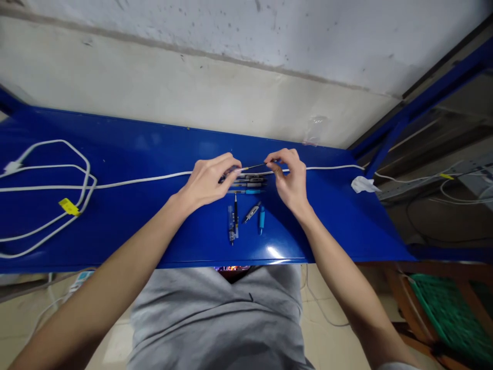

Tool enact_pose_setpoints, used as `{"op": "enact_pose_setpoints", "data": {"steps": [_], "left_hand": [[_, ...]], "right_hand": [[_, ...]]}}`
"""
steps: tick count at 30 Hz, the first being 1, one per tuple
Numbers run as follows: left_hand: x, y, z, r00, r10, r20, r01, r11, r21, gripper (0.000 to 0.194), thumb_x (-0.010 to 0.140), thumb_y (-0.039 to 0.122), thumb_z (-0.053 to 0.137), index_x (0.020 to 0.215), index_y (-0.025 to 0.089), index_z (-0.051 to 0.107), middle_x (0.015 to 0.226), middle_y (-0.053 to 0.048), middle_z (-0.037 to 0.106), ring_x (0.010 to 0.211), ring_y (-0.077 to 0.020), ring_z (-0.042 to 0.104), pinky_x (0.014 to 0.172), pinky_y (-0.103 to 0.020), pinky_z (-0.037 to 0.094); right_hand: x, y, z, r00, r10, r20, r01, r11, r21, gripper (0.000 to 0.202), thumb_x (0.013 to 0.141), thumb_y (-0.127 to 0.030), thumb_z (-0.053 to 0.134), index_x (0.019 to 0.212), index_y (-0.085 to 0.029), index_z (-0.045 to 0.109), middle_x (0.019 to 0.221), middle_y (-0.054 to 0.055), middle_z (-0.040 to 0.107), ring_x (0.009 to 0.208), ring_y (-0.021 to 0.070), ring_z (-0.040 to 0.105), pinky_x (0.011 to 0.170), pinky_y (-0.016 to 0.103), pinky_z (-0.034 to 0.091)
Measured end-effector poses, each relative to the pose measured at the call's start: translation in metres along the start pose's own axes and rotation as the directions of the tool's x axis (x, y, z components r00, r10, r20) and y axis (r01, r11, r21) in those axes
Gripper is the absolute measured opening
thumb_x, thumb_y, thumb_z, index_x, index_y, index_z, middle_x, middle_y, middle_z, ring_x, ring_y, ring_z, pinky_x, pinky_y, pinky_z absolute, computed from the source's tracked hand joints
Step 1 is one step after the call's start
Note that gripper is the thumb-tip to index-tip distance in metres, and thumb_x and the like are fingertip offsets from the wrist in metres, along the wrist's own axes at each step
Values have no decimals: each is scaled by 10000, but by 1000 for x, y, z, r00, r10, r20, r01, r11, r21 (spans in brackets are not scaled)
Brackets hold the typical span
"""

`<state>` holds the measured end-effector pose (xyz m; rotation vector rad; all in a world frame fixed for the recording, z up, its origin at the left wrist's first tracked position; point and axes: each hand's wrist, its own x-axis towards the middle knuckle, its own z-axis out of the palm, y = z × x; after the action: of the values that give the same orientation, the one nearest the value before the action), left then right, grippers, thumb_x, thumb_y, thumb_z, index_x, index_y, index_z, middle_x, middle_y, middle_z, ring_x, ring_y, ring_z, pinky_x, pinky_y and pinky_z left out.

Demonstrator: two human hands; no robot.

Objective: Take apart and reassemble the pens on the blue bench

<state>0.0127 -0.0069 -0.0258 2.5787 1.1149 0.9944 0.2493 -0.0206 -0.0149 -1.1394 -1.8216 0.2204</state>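
Both hands meet at centre of frame, over the glossy blue metal tabletop [154,226]. Left hand [208,180] fingers pinched together on a dark pen barrel [227,173], gripped at its near end. Right hand [288,177] fingers pinched on the far end of a thin dark refill rod [254,166], which runs btwn the two hands, roughly level, just above the tabletop.

Directly under the hands: a short row of pens lying side by side [250,183], incl. one w/ a light blue part. Lower centre, nearer the body: a clear pen barrel [231,221] beside a thin black refill, a small silver-and-black clip piece [251,211], and a light blue cap [262,218], all apart from each other.

A white cable [146,180] crosses the tabletop left to right behind the hands; at left of frame it loops, w/ a yellow tag [69,206]. Crumpled white scrap [362,184] at right edge of tabletop. Green plastic crate [450,313] lower right, on floor.
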Motion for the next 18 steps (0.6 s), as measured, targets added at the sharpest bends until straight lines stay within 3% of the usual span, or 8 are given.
{"op": "enact_pose_setpoints", "data": {"steps": [3,8,15,18], "left_hand": [[0,2,4,1000,-2,26,3,998,-63,319,1052,380,478,1080,161,709,945,-48,700,747,-140,619,694,-270,437],[2,0,5,1000,-9,-20,6,990,-138,290,1053,333,502,1038,160,734,882,-46,691,709,-135,584,678,-276,430],[3,-1,5,1000,-13,3,13,983,-183,251,1038,308,536,1068,167,742,920,-59,699,770,-147,623,723,-281,466],[3,-2,7,1000,-14,12,16,986,-167,255,1046,291,516,1093,166,733,940,-60,694,779,-150,624,729,-287,469]], "right_hand": [[0,4,0,1000,-2,-31,0,999,-51,193,1010,-219,517,876,-244,654,920,35,704,931,238,560,877,399,450],[1,5,-3,997,-39,-72,32,995,-93,209,1003,-176,513,881,-245,668,912,29,709,912,232,554,852,387,456],[0,0,-2,997,-39,-63,35,998,-60,199,1005,-215,555,863,-239,692,906,38,733,911,232,600,876,402,490],[0,0,-2,992,-1,-124,-4,999,-36,180,1002,-250,583,863,-243,697,911,37,743,914,234,620,873,407,506]]}}
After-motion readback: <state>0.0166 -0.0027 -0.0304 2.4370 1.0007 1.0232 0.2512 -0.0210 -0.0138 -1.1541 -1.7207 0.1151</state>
